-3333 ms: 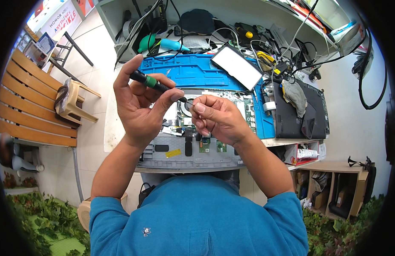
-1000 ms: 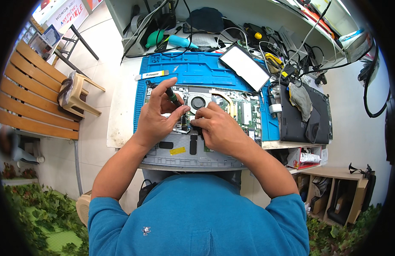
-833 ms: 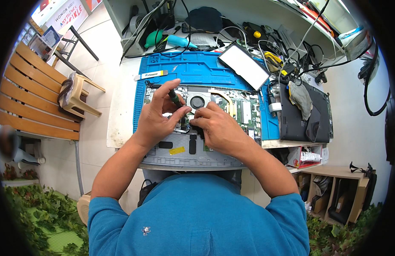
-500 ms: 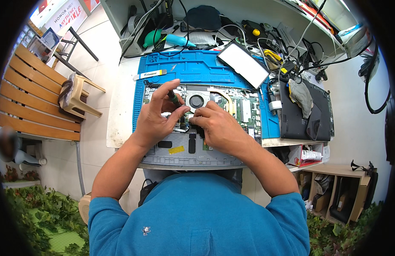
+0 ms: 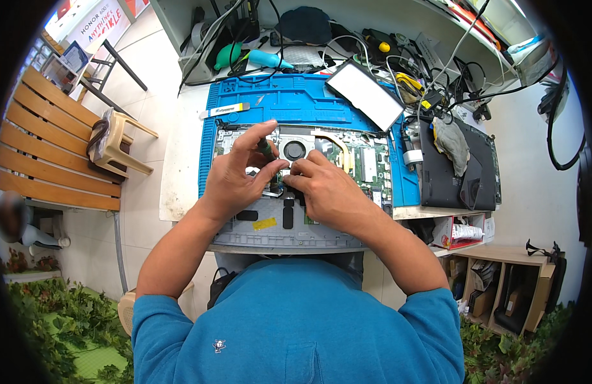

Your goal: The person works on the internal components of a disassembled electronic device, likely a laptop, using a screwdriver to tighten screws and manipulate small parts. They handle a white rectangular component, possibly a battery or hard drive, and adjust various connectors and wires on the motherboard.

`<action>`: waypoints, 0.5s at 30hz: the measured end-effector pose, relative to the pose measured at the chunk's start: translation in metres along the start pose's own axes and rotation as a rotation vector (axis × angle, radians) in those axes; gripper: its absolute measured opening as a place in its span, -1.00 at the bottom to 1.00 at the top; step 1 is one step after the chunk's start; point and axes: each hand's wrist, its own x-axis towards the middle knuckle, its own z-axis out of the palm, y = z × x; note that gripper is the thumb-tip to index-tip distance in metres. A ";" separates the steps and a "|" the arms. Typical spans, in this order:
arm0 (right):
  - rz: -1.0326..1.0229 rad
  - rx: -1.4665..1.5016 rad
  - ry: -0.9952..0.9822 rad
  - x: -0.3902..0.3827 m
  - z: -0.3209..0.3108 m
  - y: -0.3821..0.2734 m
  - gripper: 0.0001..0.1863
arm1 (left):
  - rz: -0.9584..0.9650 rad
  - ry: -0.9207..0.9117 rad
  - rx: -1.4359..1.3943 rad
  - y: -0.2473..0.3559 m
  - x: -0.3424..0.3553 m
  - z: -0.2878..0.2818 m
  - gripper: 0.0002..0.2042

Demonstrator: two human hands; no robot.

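Note:
An opened laptop base [image 5: 334, 238] lies in front of me, its green circuit board [image 5: 376, 171] bare. A round black cooling fan [image 5: 295, 150] sits near its middle, with a gold-coloured heat pipe [image 5: 342, 148] to the right. My left hand [image 5: 229, 182] is closed around a green and black screwdriver [image 5: 264, 149], over the left part of the board. Its thumb reaches toward my right fingertips. My right hand [image 5: 331, 192] is pinched low over the board just below the fan; whatever its fingertips grip is hidden. A small piece of yellow tape [image 5: 264, 224] sticks to the laptop's near side.
Under the laptop is a blue work mat [image 5: 270, 99], with a white and yellow strip [image 5: 225, 111] and a white-faced panel [image 5: 365, 96] on it. A dark laptop part [image 5: 453, 182] with a grey cloth [image 5: 451, 147] lies at right. Tangled cables [image 5: 437, 77] fill the back.
My left hand and the screwdriver have shifted very slightly to the right. The right hand stays at almost the same spot below the fan.

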 end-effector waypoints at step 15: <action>-0.075 0.002 0.057 0.005 0.005 0.006 -0.59 | 0.063 -0.007 0.030 -0.001 0.000 0.000 -0.21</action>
